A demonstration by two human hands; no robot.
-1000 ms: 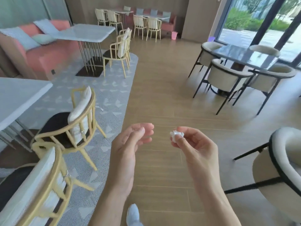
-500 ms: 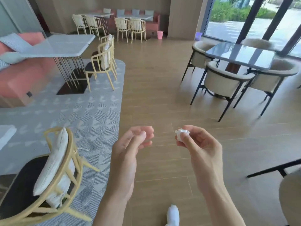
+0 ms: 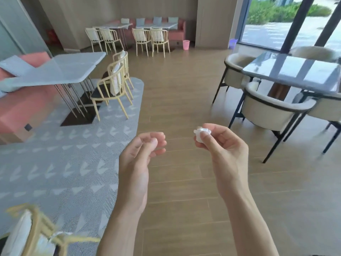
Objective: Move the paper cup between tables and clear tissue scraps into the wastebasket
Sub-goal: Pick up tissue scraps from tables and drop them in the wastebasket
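Observation:
My right hand (image 3: 224, 145) pinches a small crumpled white tissue scrap (image 3: 200, 133) between thumb and fingertips, held up at chest height over the wooden floor. Beside it, my left hand (image 3: 142, 156) hangs with its fingers loosely curled and nothing in it. A pink wastebasket (image 3: 186, 45) stands far off against the back wall beside the pink bench. A purple wastebasket (image 3: 232, 43) stands by the window. No paper cup is in view.
A white table (image 3: 60, 71) with yellow chairs (image 3: 110, 87) stands on the grey rug (image 3: 55, 163) at left. A dark glass table (image 3: 295, 72) with cream chairs (image 3: 267, 109) is at right. A wide strip of wooden floor (image 3: 175, 89) runs between them toward the back wall.
The view has advanced down the room: the near yellow chairs slid out at lower left and the back wall came closer. Both hands keep their pose, the right still pinching the tissue.

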